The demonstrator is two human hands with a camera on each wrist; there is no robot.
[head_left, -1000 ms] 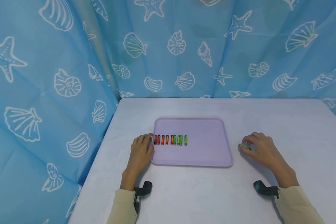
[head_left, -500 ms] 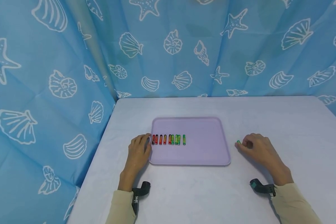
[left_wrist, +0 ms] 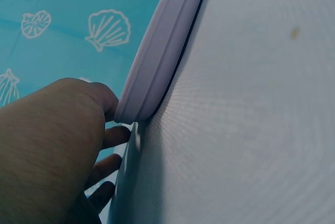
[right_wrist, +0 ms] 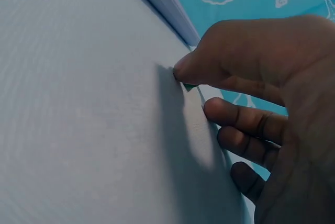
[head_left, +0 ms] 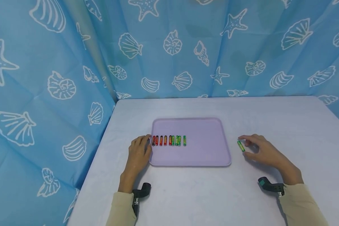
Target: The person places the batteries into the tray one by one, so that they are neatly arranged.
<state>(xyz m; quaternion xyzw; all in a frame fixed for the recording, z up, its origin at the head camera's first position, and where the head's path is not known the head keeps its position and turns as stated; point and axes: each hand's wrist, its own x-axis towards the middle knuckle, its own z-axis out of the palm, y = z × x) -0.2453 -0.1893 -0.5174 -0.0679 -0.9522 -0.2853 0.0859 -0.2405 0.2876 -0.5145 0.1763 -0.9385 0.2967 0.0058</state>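
Observation:
A lilac tray (head_left: 203, 153) lies on the white table, with a row of upright-lying batteries across its left half. The red batteries (head_left: 161, 140) are at the left end and the green batteries (head_left: 176, 140) follow to their right. My left hand (head_left: 137, 153) rests at the tray's left edge, thumb and fingertips right at the rim; the left wrist view shows its fingers loosely bent beside the tray wall (left_wrist: 152, 51). Right of the tray, my right hand (head_left: 262, 150) pinches one green battery (head_left: 241, 146) by its ends, between thumb and index finger. In the right wrist view the thumb mostly hides it.
A blue curtain (head_left: 158, 66) with white shells and starfish hangs behind and to the left of the table. The white table cloth (head_left: 186, 194) spreads around the tray. A black wrist camera mount (head_left: 142, 191) sits on each forearm.
The green battery in my right hand has turned, from lying mostly hidden in the fingers to spanning thumb and index fingertip. My left hand stays at the tray edge; the view has shifted slightly.

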